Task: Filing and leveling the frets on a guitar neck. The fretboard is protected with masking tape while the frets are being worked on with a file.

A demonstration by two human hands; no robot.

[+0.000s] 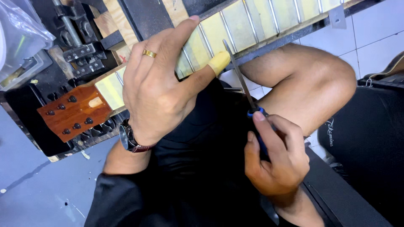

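Observation:
A guitar neck (235,25) with metal frets and yellowish tape between them runs from the brown headstock (73,111) at the left up to the right. My left hand (162,80), with a gold ring and a taped thumb, rests over the neck near the headstock, fingers spread. My right hand (275,157) grips the blue-and-black handle of a thin metal file (240,75), whose tip touches a fret close to my left thumb.
A metal clamp (80,46) with a threaded rod sits at the upper left beside a clear plastic bag (21,33). My bare knee (315,80) lies under the neck. A black gig bag (366,134) is at the right on a white tiled floor.

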